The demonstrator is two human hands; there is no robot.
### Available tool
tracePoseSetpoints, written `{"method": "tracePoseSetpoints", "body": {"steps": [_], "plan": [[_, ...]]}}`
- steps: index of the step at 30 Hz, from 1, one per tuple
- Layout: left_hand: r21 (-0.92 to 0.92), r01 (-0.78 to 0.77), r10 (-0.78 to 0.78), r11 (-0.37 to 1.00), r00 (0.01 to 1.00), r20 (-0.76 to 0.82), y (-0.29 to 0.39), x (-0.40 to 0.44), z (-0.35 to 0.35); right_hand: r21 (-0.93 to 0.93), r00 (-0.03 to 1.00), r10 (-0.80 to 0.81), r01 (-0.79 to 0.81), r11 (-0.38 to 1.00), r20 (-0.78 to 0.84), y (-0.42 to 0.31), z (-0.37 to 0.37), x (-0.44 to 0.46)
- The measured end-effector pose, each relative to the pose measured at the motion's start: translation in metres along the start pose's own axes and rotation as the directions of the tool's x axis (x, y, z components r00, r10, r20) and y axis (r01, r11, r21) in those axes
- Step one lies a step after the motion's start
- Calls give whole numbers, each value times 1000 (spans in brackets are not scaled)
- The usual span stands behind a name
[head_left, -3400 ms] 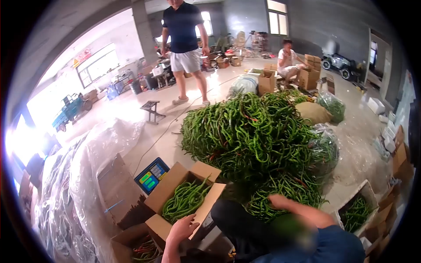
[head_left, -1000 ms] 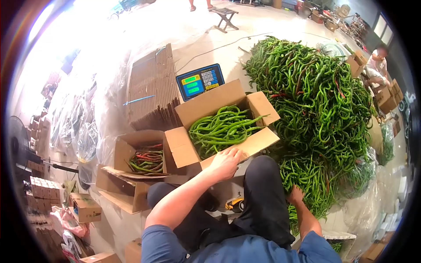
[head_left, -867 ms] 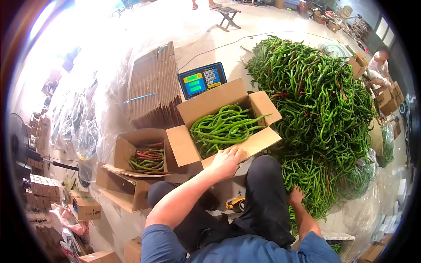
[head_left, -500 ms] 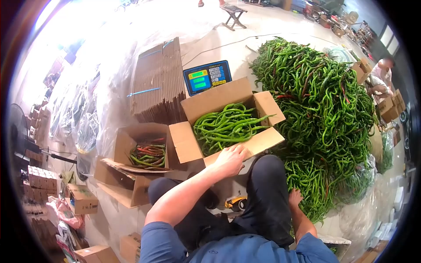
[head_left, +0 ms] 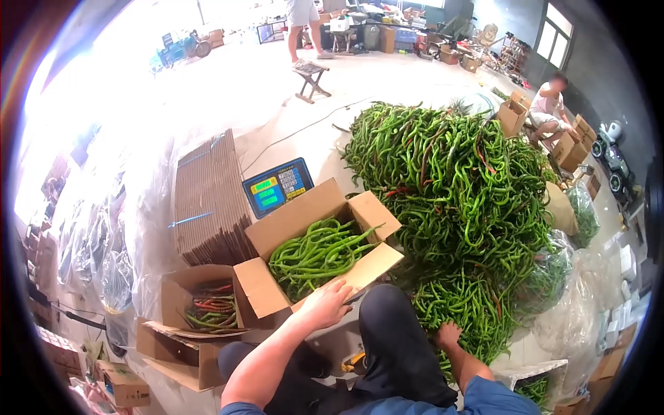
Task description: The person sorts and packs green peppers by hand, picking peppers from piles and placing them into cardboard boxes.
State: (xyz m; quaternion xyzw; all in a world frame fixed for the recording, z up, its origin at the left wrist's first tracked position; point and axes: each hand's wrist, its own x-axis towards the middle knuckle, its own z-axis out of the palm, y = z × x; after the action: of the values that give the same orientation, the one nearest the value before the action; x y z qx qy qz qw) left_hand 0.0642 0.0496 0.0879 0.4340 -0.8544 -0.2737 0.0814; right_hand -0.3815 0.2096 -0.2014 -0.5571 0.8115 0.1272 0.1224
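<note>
1. The right grip (head_left: 449,335) rests at the near left edge of the small heap of peppers (head_left: 477,308), touching it. The fingertips are partly lost among the green, so I cannot tell whether they are clamped on any pepper.

2. The left grip (head_left: 324,306) lies on the near side of the open box (head_left: 261,287), back of the hand up. Whether the fingers pinch the cardboard, I cannot tell.

3. From the right grip, the open box lies to the left and farther out, with a bent knee (head_left: 389,315) between; the left grip is the nearer one to it.

4. Just beyond the left grip, green peppers (head_left: 318,252) fill much of the box, mostly lying lengthwise along its long axis, which slants away to the right. The heap's peppers point in mixed directions.

5. Beyond the right grip rises the large pile (head_left: 449,180). Left of the left grip stands a second box (head_left: 181,283) with red and green peppers.
</note>
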Motion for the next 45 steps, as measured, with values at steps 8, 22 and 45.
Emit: {"method": "tracePoseSetpoints", "body": {"steps": [8, 22, 45], "plan": [[-13, 2, -1, 1000, 998, 56, -1, 4, 2, -6, 998, -55, 55, 998, -29, 21, -14, -11], [-56, -6, 7, 998, 1000, 27, 7, -5, -7, 95, 994, -79, 72, 993, 75, 25, -12, -22], [-78, 74, -72, 994, 997, 26, 0, 5, 5, 463, 943, -56, 212, 861, -327, 67, -84, -53]]}}
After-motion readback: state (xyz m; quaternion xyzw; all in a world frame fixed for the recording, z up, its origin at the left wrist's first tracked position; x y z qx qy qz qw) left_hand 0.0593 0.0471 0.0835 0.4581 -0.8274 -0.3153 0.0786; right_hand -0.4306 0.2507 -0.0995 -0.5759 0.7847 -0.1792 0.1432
